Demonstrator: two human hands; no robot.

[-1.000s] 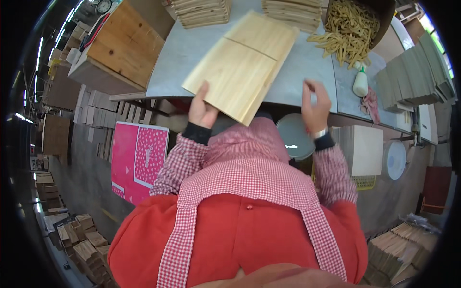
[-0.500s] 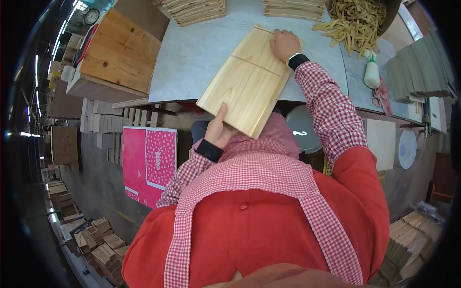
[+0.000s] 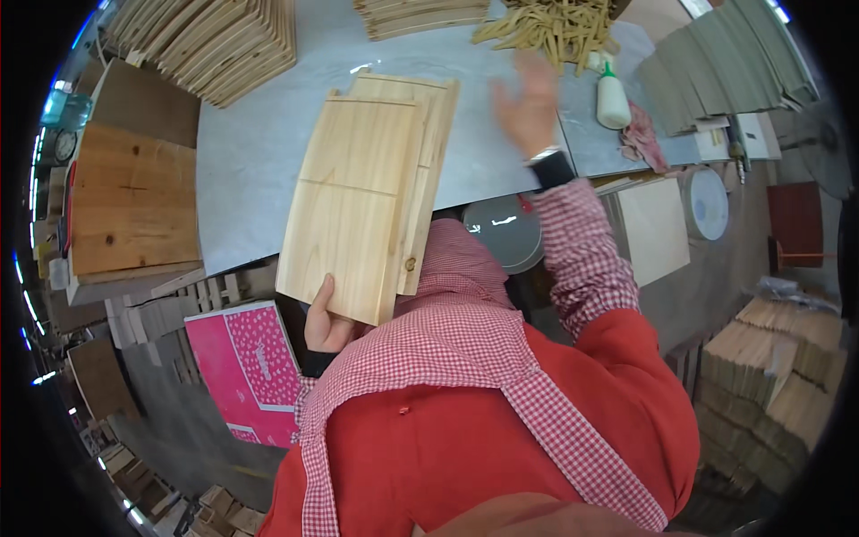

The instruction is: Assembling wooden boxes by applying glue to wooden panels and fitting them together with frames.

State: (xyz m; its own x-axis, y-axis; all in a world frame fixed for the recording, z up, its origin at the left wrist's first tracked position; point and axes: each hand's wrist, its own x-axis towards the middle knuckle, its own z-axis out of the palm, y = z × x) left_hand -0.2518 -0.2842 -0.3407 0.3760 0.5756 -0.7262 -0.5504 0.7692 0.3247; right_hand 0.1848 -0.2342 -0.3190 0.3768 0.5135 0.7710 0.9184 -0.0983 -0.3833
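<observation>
Wooden panel (image 3: 358,206): lies lengthwise on the grey table (image 3: 242,161), its near end jutting over the table edge.
Left hand (image 3: 327,318): grips the panel's near corner, thumb on top.
Right hand (image 3: 528,103): raised, fingers spread, holding nothing, right of the panel near the glue bottle (image 3: 613,94).

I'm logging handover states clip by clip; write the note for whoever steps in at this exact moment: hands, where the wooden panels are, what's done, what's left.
Left hand: grips the near lower corner of the wooden panel, thumb on top.
Right hand: empty, fingers spread, raised above the grey table near the pile of wooden sticks; blurred.
Panel: lies lengthwise on the table, near end overhanging the edge toward the body. A second panel shows under its right side.
Nearby: white glue bottle standing right of the hand, reddish rag beside it.
Done: panels stacked roughly together.
Left: no glue or sticks visible on the panel's top face.
</observation>
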